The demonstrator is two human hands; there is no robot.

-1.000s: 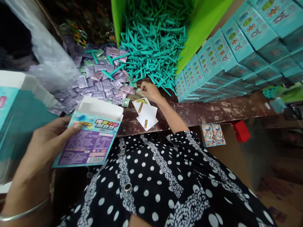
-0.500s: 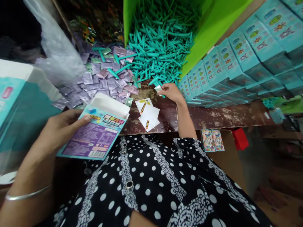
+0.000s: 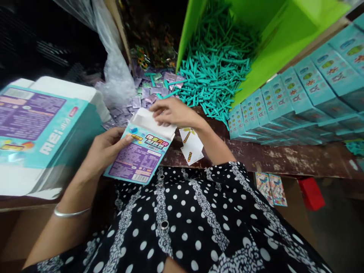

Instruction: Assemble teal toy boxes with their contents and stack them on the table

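Note:
My left hand [image 3: 106, 151] grips a teal and purple cardboard box [image 3: 136, 159] by its left side, thumb on the printed face. The white top flap of the box stands up at its open end. Over that end is my right hand [image 3: 170, 112], its fingers loosely bent and apart, with no item showing in them. The inside of the box is hidden. Just right of the box, white cards [image 3: 192, 148] printed with pickaxe and sword-like pictures lie on the dark table [image 3: 239, 157].
Teal plastic pickaxe-shaped pieces [image 3: 213, 79] spill from a bright green bin [image 3: 256, 72]. Small purple packets [image 3: 136, 102] are heaped left of them. Teal boxes [image 3: 284, 102] stand in rows on the right. A stack of flat cartons [image 3: 68, 125] is at the left.
My right hand has moved left from beside the teal pieces to the box opening; the small packet it pinched is out of sight. The camera view has shifted left.

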